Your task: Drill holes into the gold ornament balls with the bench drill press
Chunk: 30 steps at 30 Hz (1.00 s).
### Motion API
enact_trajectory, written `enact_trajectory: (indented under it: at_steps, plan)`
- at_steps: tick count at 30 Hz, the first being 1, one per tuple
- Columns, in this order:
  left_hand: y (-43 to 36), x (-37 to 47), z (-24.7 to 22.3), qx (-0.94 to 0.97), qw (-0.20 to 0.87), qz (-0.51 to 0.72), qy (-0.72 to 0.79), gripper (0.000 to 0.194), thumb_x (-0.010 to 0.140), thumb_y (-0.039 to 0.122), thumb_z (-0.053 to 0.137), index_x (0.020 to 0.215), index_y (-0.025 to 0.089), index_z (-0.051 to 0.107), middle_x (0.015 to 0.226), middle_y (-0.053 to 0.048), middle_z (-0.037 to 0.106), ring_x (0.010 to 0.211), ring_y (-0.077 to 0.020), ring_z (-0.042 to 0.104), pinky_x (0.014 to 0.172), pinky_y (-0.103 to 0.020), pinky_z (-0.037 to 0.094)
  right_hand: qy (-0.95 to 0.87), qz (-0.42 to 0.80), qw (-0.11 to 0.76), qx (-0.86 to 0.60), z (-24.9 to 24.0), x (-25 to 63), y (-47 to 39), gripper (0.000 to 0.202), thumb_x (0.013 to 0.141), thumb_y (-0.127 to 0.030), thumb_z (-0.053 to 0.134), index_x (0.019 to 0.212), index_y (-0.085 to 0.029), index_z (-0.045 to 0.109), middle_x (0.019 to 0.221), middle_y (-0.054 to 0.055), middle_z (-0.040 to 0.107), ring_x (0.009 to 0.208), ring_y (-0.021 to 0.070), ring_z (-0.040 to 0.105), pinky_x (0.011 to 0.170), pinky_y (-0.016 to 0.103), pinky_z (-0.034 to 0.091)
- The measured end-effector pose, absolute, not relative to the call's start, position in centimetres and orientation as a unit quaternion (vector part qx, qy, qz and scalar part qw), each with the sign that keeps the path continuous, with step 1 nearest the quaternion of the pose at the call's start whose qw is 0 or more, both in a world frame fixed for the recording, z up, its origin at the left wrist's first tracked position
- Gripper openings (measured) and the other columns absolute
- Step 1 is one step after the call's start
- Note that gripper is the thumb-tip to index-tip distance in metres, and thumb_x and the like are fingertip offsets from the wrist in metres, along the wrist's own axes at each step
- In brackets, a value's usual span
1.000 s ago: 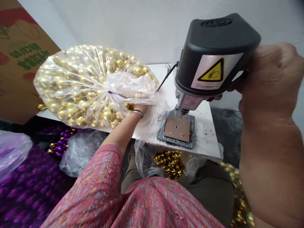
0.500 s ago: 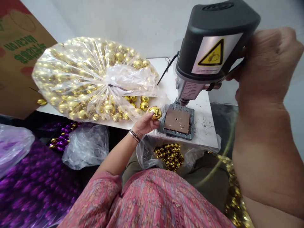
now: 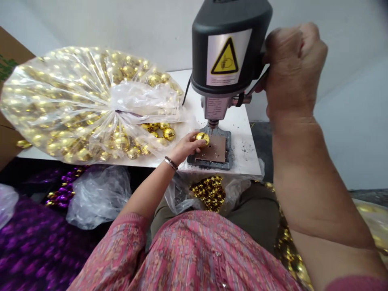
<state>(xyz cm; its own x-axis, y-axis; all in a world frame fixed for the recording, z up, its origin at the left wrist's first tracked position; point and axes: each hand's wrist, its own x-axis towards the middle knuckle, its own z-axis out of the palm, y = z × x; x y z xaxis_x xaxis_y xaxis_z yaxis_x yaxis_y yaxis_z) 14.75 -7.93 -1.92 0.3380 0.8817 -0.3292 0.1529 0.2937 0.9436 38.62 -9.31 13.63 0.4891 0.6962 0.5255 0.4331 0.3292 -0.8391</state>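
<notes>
A gold ball (image 3: pixel 202 139) is held in the fingers of my left hand (image 3: pixel 188 148), over the left part of a brown plate (image 3: pixel 216 150) with small holes. That plate rests on the grey base (image 3: pixel 228 141) of a drill press. Above the base stands the black motor housing (image 3: pixel 232 48) with a yellow warning label, its chuck (image 3: pixel 213 123) pointing down. My right hand (image 3: pixel 295 60) is wrapped round the handle (image 3: pixel 259 82) at the housing's right side.
A big clear bag (image 3: pixel 87 117) of gold balls fills the left of the white table (image 3: pixel 242 133). Loose gold balls (image 3: pixel 169 133) sit at its mouth. Gold balls (image 3: pixel 209 193) lie in plastic at my lap. Purple bags (image 3: pixel 45 242) stand lower left, a cardboard box (image 3: pixel 10 48) far left.
My left hand has carried the gold ball from beside the plate to over its left part. The view has shifted, so the drill press appears further left. My right hand stays on the handle.
</notes>
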Motion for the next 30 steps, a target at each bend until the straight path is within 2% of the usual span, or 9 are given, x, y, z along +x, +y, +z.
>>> enact_trajectory:
  at_steps: [3, 7, 10, 15, 18, 23, 30]
  plan:
    - [-7.7, 15.9, -2.1, 0.566, 0.607, 0.269, 0.490, 0.044, 0.087, 0.029, 0.094, 0.129, 0.017, 0.084, 0.096, -0.001, 0.080, 0.068, -0.0094, 0.058, 0.064, -0.024, 0.045, -0.489, 0.094, 0.644, -0.581, 14.0, 38.1, -9.7, 0.037, 0.110, -0.035, 0.055, 0.082, -0.025, 0.033, 0.088, -0.001, 0.042, 0.075, 0.0065, 0.040, 0.057, 0.019, 0.033]
    - [-7.6, 16.1, -2.4, 0.591, 0.581, 0.261, 0.495, 0.044, 0.085, 0.034, 0.093, 0.124, 0.017, 0.086, 0.093, -0.001, 0.081, 0.070, -0.0113, 0.057, 0.065, -0.024, 0.045, -0.495, 0.106, 0.637, -0.581, 14.3, 37.7, -10.4, 0.040, 0.113, -0.036, 0.055, 0.083, -0.026, 0.030, 0.089, -0.001, 0.046, 0.071, 0.0063, 0.042, 0.058, 0.023, 0.034]
    - [-7.7, 16.0, -2.2, 0.617, 0.559, 0.254, 0.493, 0.042, 0.083, 0.037, 0.093, 0.119, 0.017, 0.086, 0.099, -0.002, 0.083, 0.079, -0.0144, 0.064, 0.071, -0.025, 0.049, -0.499, 0.105, 0.631, -0.585, 14.4, 37.5, -10.8, 0.041, 0.114, -0.037, 0.055, 0.084, -0.027, 0.029, 0.089, -0.001, 0.050, 0.068, 0.0069, 0.043, 0.057, 0.026, 0.034]
    - [-8.1, 16.4, -1.2, 0.671, 0.507, 0.232, 0.490, 0.033, 0.082, 0.035, 0.092, 0.109, 0.018, 0.084, 0.101, -0.001, 0.083, 0.095, -0.0194, 0.070, 0.085, -0.027, 0.055, -0.503, 0.096, 0.640, -0.573, 14.3, 37.4, -10.5, 0.042, 0.115, -0.036, 0.056, 0.084, -0.027, 0.030, 0.086, -0.002, 0.047, 0.068, 0.0053, 0.040, 0.057, 0.023, 0.032]
    - [-8.3, 16.6, -1.0, 0.678, 0.504, 0.214, 0.490, 0.031, 0.087, 0.041, 0.089, 0.108, 0.019, 0.083, 0.099, -0.001, 0.082, 0.096, -0.0203, 0.071, 0.084, -0.027, 0.055, -0.496, 0.102, 0.646, -0.571, 14.4, 37.5, -10.2, 0.042, 0.114, -0.032, 0.058, 0.083, -0.026, 0.030, 0.084, -0.002, 0.045, 0.069, 0.0064, 0.040, 0.056, 0.024, 0.031]
    - [-8.2, 16.6, -1.2, 0.674, 0.505, 0.216, 0.493, 0.031, 0.086, 0.040, 0.089, 0.108, 0.019, 0.084, 0.096, -0.001, 0.080, 0.093, -0.0194, 0.069, 0.083, -0.027, 0.054, -0.507, 0.095, 0.636, -0.574, 14.4, 37.5, -10.4, 0.040, 0.115, -0.037, 0.058, 0.086, -0.027, 0.033, 0.084, -0.002, 0.045, 0.070, 0.0086, 0.041, 0.058, 0.026, 0.034]
    - [-7.6, 16.6, -1.4, 0.618, 0.549, 0.220, 0.517, 0.037, 0.086, 0.040, 0.087, 0.115, 0.016, 0.087, 0.079, 0.001, 0.071, 0.072, -0.0138, 0.054, 0.067, -0.026, 0.045, -0.497, 0.095, 0.641, -0.577, 14.6, 37.1, -10.2, 0.041, 0.114, -0.035, 0.057, 0.085, -0.027, 0.029, 0.080, -0.004, 0.040, 0.069, 0.0068, 0.036, 0.058, 0.022, 0.031]
